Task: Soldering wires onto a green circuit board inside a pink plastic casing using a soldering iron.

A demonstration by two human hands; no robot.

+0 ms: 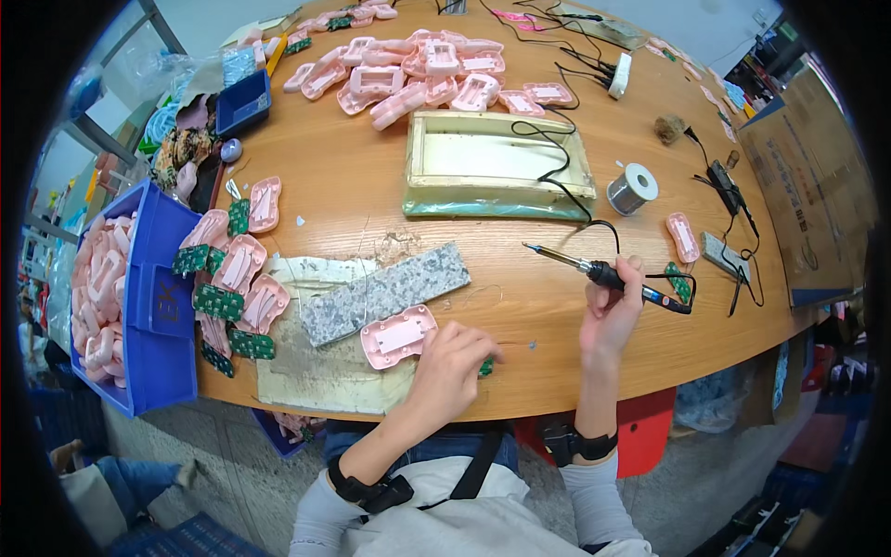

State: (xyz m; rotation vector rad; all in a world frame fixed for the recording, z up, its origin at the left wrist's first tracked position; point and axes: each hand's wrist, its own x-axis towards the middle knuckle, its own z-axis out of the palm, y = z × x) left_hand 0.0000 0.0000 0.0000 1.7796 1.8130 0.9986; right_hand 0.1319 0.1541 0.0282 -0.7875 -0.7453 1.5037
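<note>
In my right hand (613, 302) is a soldering iron (608, 276), its metal tip pointing left above the table. My left hand (452, 367) is at the right end of a pink plastic shell (397, 338), palm down, with loosely bent fingers reaching right; the undersides of the fingers are hidden. Just beyond those fingers, a bit of green circuit board (485, 368) shows at the table edge. The shell lies open side up against a speckled grey stone slab (385, 292), which rests partly on a stained sheet (325, 376).
At left, pink shells and green boards (218, 302) lie beside a blue bin (158, 325) of pink parts. Behind are a heap of shells (436, 70) and a cream tray (501, 162) with a black cord across it. A solder spool (631, 188) and cardboard box (803, 186) stand right.
</note>
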